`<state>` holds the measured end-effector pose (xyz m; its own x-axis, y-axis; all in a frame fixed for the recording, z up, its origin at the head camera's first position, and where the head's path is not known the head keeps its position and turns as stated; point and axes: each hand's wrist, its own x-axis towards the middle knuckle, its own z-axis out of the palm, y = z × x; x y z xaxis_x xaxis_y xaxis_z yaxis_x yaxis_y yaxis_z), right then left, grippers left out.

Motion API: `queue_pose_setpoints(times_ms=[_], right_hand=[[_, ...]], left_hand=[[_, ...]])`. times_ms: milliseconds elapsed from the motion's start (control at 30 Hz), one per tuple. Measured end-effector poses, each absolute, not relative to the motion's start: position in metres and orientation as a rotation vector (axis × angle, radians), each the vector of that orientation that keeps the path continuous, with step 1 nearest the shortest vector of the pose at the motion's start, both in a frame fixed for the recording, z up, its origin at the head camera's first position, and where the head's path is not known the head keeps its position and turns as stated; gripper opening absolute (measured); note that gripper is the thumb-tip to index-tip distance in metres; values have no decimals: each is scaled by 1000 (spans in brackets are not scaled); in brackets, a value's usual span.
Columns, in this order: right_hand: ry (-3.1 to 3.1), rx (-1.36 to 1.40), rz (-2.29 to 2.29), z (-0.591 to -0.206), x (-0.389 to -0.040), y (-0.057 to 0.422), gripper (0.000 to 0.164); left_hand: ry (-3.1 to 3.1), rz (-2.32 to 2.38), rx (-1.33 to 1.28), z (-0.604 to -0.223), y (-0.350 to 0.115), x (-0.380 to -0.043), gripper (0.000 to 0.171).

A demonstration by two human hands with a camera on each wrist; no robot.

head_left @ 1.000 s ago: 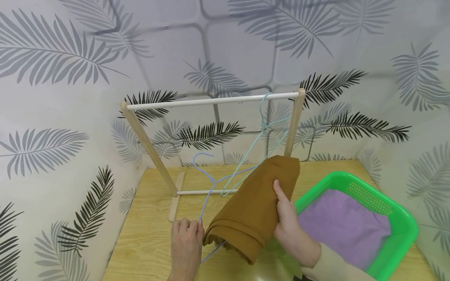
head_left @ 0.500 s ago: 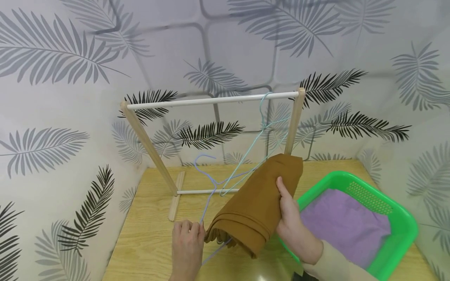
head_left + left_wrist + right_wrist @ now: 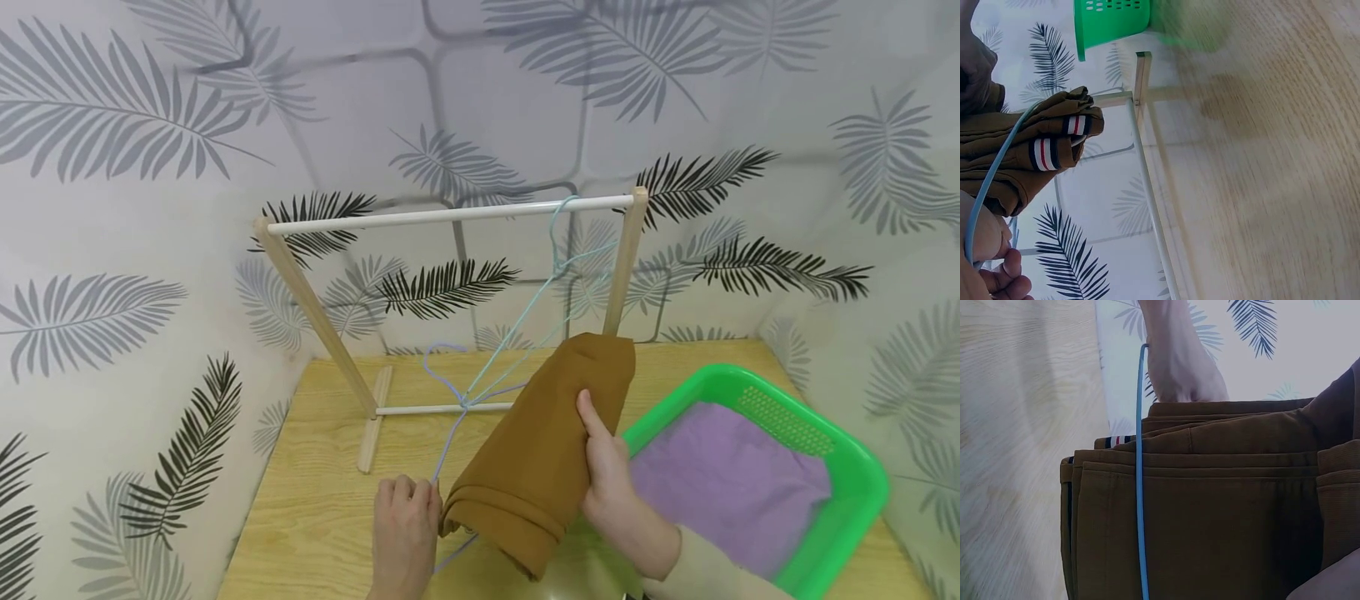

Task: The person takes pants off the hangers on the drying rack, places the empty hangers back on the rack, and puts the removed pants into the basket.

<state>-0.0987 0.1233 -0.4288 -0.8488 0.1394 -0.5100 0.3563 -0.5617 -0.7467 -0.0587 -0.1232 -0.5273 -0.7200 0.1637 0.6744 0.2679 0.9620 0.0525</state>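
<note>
A folded brown garment (image 3: 536,467) with striped trim (image 3: 1044,154) is held up over the table. My right hand (image 3: 615,483) grips it from the right side, thumb on top and the other fingers hidden beneath. My left hand (image 3: 407,529) pinches the side of a lavender-blue hanger (image 3: 450,446), close to the garment's near end. The hanger's hook points up and away from me, and one of its arms runs behind the cloth. In the right wrist view the hanger's bar (image 3: 1139,487) crosses the garment's face.
A wooden rack with a white top rail (image 3: 450,217) stands at the back. From its right end hangs a teal hanger (image 3: 517,329), overlapping the lavender-blue one's neck. At right, a green basket (image 3: 862,483) contains lilac cloth (image 3: 731,483). A patterned wall rises behind.
The left hand and lavender-blue hanger have shifted slightly right. The teal hanger's lower corner has swung a little left and up. The garment moved slightly right, then back left.
</note>
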Motion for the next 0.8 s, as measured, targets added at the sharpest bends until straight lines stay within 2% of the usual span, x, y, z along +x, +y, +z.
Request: queue_pose_setpoints(times_ms=[800], right_hand=[[1271, 719, -2620, -406, -100, 127, 56]], left_hand=[[-2426, -41, -304, -531, -125, -57, 40]])
